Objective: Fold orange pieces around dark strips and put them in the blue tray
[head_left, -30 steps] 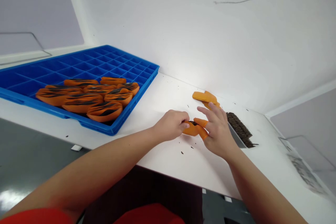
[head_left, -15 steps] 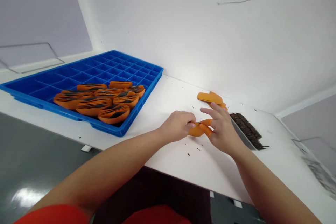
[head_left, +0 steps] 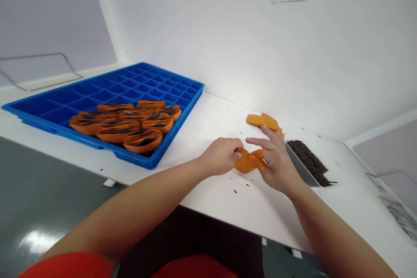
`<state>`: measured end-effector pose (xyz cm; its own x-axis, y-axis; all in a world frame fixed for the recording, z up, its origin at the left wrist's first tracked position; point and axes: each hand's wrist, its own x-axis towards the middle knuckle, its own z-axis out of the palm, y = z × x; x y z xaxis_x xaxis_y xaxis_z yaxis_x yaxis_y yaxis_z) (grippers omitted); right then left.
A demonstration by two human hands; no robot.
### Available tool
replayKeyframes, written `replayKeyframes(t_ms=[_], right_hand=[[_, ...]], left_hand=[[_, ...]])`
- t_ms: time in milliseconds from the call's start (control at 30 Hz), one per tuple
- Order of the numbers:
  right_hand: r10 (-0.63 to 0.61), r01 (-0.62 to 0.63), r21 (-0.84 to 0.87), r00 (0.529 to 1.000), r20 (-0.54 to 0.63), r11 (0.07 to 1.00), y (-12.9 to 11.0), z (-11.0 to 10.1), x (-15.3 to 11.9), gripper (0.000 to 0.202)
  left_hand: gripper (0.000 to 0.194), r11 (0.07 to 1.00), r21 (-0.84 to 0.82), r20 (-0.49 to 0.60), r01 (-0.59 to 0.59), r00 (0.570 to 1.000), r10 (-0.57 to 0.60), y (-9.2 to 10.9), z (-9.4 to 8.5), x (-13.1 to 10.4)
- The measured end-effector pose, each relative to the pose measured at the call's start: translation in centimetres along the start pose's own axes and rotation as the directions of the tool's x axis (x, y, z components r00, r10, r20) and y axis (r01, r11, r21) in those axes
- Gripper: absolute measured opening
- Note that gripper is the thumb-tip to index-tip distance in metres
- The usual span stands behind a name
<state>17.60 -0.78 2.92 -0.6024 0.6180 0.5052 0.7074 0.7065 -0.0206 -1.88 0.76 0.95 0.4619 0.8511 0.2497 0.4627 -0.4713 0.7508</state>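
Note:
Between both hands, above the white table, is a small orange paper packet (head_left: 245, 163). My left hand (head_left: 221, 155) grips its left end, thumb on top and fingers curled. My right hand (head_left: 276, 158) wears orange finger cots on thumb and forefinger, which pinch the packet's right side. The other right fingers are raised and spread. Just beyond that hand lies a small pile of flat orange packets (head_left: 262, 120). To its right stands a light grey box (head_left: 301, 167) with tightly stacked dark brown, thin pieces (head_left: 308, 158).
At the left, a blue compartment tray (head_left: 153, 160) carries several bundles of bulging orange packets (head_left: 119, 130) with dark contents in its near part. Dark crumbs (head_left: 235, 191) are scattered on the white table (head_left: 208, 195). A white wall (head_left: 228, 30) rises along the back.
The packet has tilted, so more of its flat orange face shows. Both hands keep their hold at nearly the same spot. The whole view has shifted slightly.

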Motion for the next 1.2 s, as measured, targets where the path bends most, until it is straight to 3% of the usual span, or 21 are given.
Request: replayKeyframes(t_ms=[467,700,833,967,1200], right_hand=[[0.093,-0.087,0.076,0.992,-0.08,0.993,0.3,1.2,-0.4,0.007],[0.17,-0.164,0.17,0.985,-0.02,0.972,0.7,2.0,-0.9,0.011],[0.272,-0.274,0.302,0.961,0.049,0.913,0.7,2.1,-1.0,0.015],[0.442,-0.458,0.432,0.885,0.144,0.777,0.3,2.2,-0.8,0.022],[0.448,-0.482,0.511,0.872,0.198,0.711,0.0,2.7,-0.9,0.023]], left_hand=[[0.011,0.996,-0.094,-0.048,-0.004,0.999,-0.001,-0.3,0.1,0.1],[0.011,0.985,-0.173,-0.071,-0.016,0.997,0.004,-0.5,0.1,0.0],[0.009,0.969,-0.245,-0.076,0.031,0.996,-0.051,-0.4,0.1,0.1],[0.006,0.938,-0.329,-0.081,0.107,0.987,-0.141,-0.5,0.3,0.3],[0.004,0.906,-0.395,-0.059,0.153,0.98,-0.191,-0.9,0.6,0.2]])
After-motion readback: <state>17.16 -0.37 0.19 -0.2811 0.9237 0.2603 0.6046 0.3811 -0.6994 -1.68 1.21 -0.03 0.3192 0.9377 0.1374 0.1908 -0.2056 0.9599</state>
